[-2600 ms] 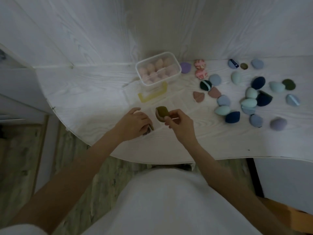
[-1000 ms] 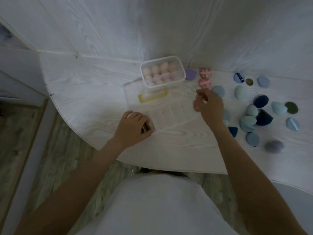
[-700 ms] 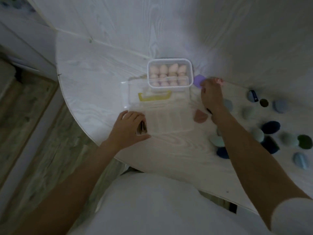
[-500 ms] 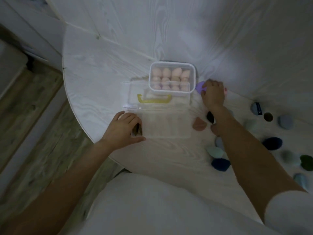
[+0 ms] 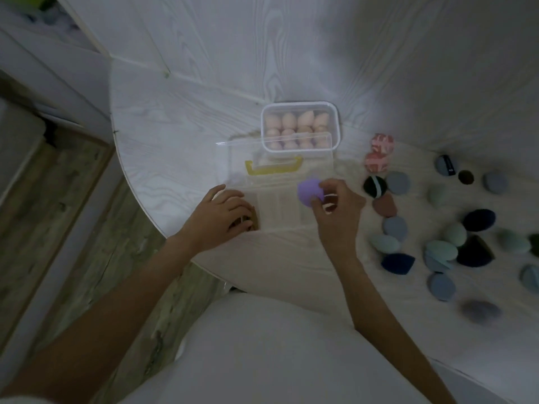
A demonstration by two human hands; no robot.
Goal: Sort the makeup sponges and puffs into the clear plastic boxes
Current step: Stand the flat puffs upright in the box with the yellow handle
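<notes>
My right hand (image 5: 335, 211) pinches a purple sponge (image 5: 309, 193) above the right part of the flat clear divided box (image 5: 280, 205) with the yellow handle (image 5: 274, 167). My left hand (image 5: 224, 220) rests curled on the box's left end, over an olive-brown sponge (image 5: 253, 220) that shows only at its edge. Behind stands a second clear box (image 5: 300, 126) filled with several pale pink sponges. Many loose sponges and puffs lie to the right, among them two pink patterned puffs (image 5: 379, 153), a dark striped puff (image 5: 375, 185) and a navy sponge (image 5: 398, 263).
The white wood-grain table (image 5: 180, 135) has a curved front edge near my body and a white wall behind. Floorboards (image 5: 73, 214) lie to the left. Blue, teal and dark puffs spread across the table's right side up to the frame edge.
My right hand reached to the purple sponge beside the pink-filled box, picked it up and carried it back over the divided box. My left hand stayed on the box's left end.
</notes>
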